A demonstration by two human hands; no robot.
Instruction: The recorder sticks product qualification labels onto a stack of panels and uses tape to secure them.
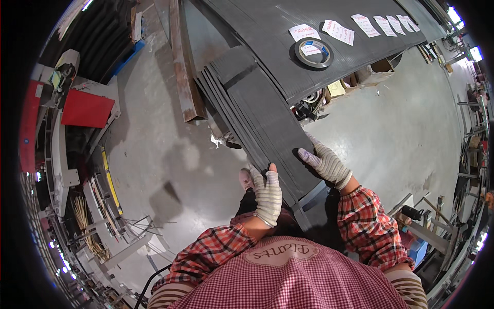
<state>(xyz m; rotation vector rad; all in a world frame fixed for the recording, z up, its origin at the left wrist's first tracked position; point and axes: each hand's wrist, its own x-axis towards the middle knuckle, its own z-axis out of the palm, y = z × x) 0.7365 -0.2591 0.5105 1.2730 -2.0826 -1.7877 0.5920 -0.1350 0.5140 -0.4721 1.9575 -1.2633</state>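
Grey concrete floor is taking up most of the view, curving at the fisheye rim. A broad dark grey sheet surface is spreading across the upper middle. The red-and-white checked apron is filling the bottom centre. The stack of dark grey strips is running diagonally from beside the sheet surface down toward the apron, its near part lying between the two hands; several layers are showing in steps along its left edge. A rusty steel beam is lying to the left of the stack's far end. Farther left, a red box-like panel is standing out. Plaid sleeves are covering both forearms. The left hand, in a striped glove, is touching the stack's left edge, its bare thumb tip pointing forward, its fingers partly parting. The right hand, gloved alike, is laying its thumb on the top strip, the fingers extending along the right edge, apart from the thumb; how firmly either is gripping, cannot tell. A tape roll is lying flat on the sheet surface, overlapping one of the white paper labels, which are forming a loose row.
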